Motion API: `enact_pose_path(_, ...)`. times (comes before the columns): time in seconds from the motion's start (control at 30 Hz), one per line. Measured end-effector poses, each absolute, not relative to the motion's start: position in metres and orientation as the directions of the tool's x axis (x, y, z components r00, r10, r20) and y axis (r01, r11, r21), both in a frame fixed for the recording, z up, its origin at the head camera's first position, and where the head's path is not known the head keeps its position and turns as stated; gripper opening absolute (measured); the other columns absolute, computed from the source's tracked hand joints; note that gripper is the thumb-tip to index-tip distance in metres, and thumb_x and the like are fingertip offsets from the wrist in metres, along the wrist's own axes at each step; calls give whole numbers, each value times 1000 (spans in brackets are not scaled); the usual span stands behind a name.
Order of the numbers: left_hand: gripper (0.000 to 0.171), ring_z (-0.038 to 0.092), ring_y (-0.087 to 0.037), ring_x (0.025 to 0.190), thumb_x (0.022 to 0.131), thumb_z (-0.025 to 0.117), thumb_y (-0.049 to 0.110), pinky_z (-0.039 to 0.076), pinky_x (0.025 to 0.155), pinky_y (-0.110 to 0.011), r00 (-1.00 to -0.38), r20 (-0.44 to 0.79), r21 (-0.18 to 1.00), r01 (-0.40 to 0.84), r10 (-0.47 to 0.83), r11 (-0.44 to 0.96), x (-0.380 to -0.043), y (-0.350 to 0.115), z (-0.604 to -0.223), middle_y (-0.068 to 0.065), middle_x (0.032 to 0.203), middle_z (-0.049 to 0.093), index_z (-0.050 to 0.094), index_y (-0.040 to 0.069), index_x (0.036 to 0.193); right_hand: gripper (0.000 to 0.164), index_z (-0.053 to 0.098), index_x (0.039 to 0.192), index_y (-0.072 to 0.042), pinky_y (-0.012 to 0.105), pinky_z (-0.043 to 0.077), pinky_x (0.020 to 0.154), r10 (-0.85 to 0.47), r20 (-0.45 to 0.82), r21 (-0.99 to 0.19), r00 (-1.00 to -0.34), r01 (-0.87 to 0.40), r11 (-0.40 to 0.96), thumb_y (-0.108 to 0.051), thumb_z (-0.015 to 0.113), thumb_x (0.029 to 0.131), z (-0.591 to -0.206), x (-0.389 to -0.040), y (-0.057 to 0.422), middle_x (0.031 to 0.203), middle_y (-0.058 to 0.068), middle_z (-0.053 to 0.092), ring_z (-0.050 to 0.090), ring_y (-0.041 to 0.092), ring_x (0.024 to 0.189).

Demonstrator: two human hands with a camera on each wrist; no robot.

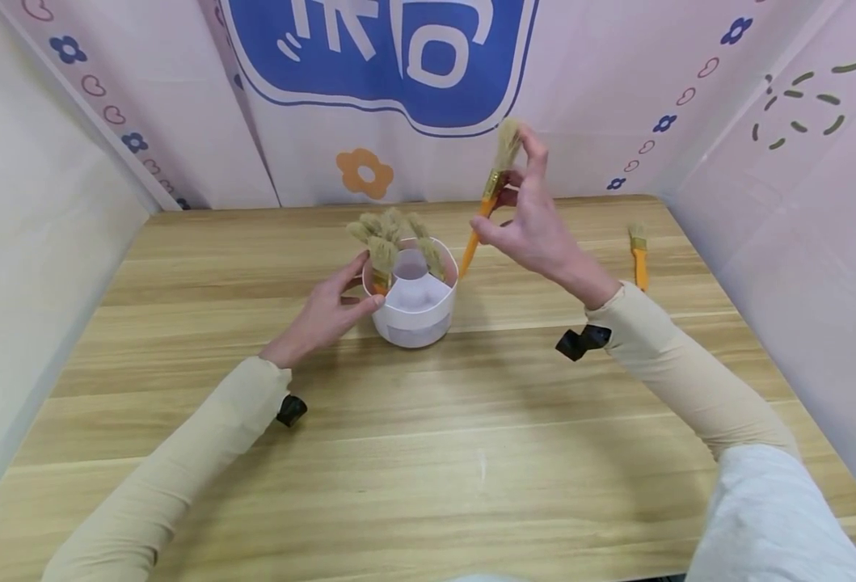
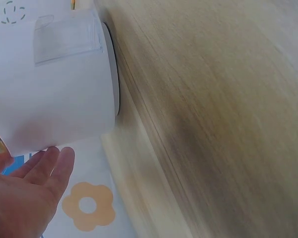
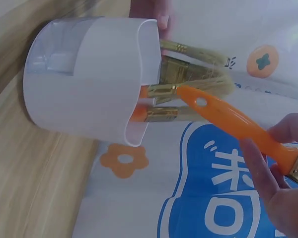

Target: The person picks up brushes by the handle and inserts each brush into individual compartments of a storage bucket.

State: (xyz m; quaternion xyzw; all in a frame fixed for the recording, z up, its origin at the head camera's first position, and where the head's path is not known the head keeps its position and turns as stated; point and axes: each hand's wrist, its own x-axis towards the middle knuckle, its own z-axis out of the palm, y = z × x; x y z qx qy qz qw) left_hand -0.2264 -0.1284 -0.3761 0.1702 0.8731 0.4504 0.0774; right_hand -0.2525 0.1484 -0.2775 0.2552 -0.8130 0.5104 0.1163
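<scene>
A white round holder (image 1: 413, 323) with inner dividers stands on the table with several paintbrushes upright in it, bristles (image 1: 382, 252) up. My left hand (image 1: 333, 307) is at its left side, thumb and index finger near the rim. In the left wrist view, fingertips of the left hand (image 2: 35, 183) rest against the smooth outer wall. An orange-handled paintbrush (image 1: 481, 218) is held in my right hand (image 1: 537, 222), tilted with its bristles up. Its handle tip points down beside the holder's right rim. The right wrist view shows the fingers pinching the handle (image 3: 238, 121).
Another orange-handled paintbrush (image 1: 639, 255) lies on the right part of the wooden table (image 1: 428, 453). A printed backdrop (image 1: 442, 174) rises along the table's far edge. White panels (image 1: 784, 218) close off the left and right sides.
</scene>
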Motion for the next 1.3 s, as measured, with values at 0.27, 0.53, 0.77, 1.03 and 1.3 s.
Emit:
enact_pose_path(0.27, 73, 36, -39, 135, 93, 55, 22, 42, 105, -49, -928, 31, 821, 236, 372, 520, -214, -124, -357, -16, 157, 16, 12, 5, 150, 83, 7, 139, -19, 26, 58, 57, -278, 471, -805, -837, -537, 252, 3, 62, 80, -268, -241, 135, 97, 11, 49, 60, 24, 82)
enact_pose_path(0.53, 75, 35, -37, 136, 93, 57, 24, 43, 104, -47, -929, 33, 826, 233, 368, 513, -224, -129, -373, -12, 157, 15, 12, 9, 151, 74, 12, 134, -10, 25, 57, 55, -254, 582, -750, -772, -631, 200, 3, 60, 80, -266, -238, 110, 95, 14, 54, 60, 20, 78)
enact_pose_path(0.77, 76, 37, -34, 136, 91, 58, 33, 46, 102, -45, -927, 79, 823, 269, 368, 500, -235, -136, -394, -5, 158, 17, 13, 18, 151, 70, 13, 132, -1, 28, 56, 54, -315, 664, -621, -678, -735, 272, 5, 60, 80, -275, -249, 88, 99, 22, 58, 62, 24, 79)
enact_pose_path(1.03, 77, 41, -33, 134, 90, 59, 38, 48, 100, -43, -927, 94, 823, 278, 363, 496, -234, -135, -397, -6, 157, 20, 14, 21, 151, 64, 17, 130, -4, 30, 58, 58, -360, 586, -645, -726, -687, 335, 5, 59, 83, -292, -262, 78, 102, 23, 56, 62, 26, 83)
enact_pose_path(1.3, 76, 39, -32, 135, 91, 57, 40, 47, 101, -43, -929, 75, 816, 266, 363, 512, -234, -135, -396, -4, 158, 18, 13, 21, 151, 54, 25, 126, -1, 28, 57, 59, -366, 541, -659, -758, -652, 376, 1, 60, 83, -301, -262, 79, 104, 21, 56, 61, 25, 83)
